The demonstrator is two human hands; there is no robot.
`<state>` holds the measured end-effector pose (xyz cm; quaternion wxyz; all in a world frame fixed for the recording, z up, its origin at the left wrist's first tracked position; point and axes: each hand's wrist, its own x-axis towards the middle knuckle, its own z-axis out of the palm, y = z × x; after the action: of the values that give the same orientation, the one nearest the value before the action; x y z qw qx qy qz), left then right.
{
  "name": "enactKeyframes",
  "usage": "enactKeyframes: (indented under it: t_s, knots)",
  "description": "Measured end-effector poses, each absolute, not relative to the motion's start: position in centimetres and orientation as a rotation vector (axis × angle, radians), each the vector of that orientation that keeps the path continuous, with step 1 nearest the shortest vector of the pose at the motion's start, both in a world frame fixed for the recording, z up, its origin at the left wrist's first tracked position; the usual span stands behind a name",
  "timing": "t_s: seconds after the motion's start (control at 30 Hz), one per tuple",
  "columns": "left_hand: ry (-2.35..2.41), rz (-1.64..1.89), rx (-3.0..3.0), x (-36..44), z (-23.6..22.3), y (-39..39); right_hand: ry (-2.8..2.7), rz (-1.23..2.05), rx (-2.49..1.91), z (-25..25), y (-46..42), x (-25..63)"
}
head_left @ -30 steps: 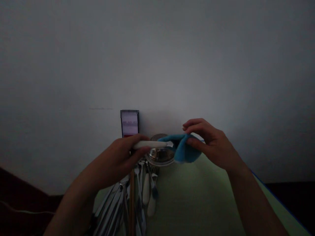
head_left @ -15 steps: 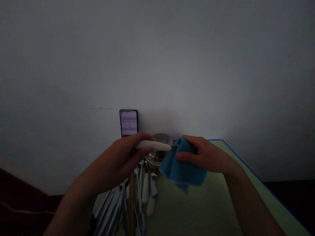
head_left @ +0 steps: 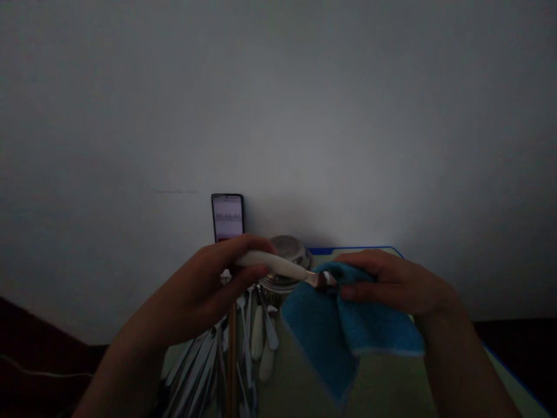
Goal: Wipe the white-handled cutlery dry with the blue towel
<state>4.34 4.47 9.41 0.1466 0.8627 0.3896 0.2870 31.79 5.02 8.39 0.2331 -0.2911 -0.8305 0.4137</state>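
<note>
The scene is dim. My left hand (head_left: 209, 287) is closed round the white handle of a piece of cutlery (head_left: 278, 266), held level and pointing right. Its metal end goes into a blue cloth (head_left: 343, 334) that my right hand (head_left: 391, 281) pinches around it. The cloth hangs down over the pale green table (head_left: 391, 389). Whether the utensil is a spoon, fork or knife is hidden by the cloth.
Several pieces of cutlery (head_left: 230, 360) lie in a row on the table under my left hand. A shiny metal bowl (head_left: 287, 261) stands behind them. A phone (head_left: 227, 217) with a lit screen leans upright against the white wall. The table's blue edge (head_left: 352, 251) runs at the back right.
My right hand with the cloth has come down and nearer, and the cloth has opened out and hangs lower. The utensil's tip has tilted down into the cloth. The left hand has barely moved.
</note>
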Motion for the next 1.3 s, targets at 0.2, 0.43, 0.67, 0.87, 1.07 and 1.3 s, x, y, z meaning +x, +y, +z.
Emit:
enactKeyframes:
  t_s: [0.2,0.43,0.67,0.87,1.07,1.3]
  knots:
    - [1.122,0.827,2.454,3.7,9.1,4.6,-2.105,1.343,-0.892,8.3,5.2,31.9]
    - [1.190,0.807,2.455,4.0,9.2,4.7,-2.029,1.238,-0.957,8.4,5.0,31.3]
    - [1.260,0.807,2.459,4.1,9.1,4.6,-2.056,1.112,-0.995,8.3,5.1,30.7]
    - [1.272,0.803,2.501,4.1,9.2,4.3,-2.134,1.052,-1.005,8.3,5.2,30.5]
    - [1.286,0.809,2.503,4.3,9.3,4.2,-2.081,1.101,-0.938,8.2,5.2,30.5]
    - [1.277,0.822,2.498,4.6,9.5,4.0,-2.029,1.061,-0.916,8.1,5.2,30.4]
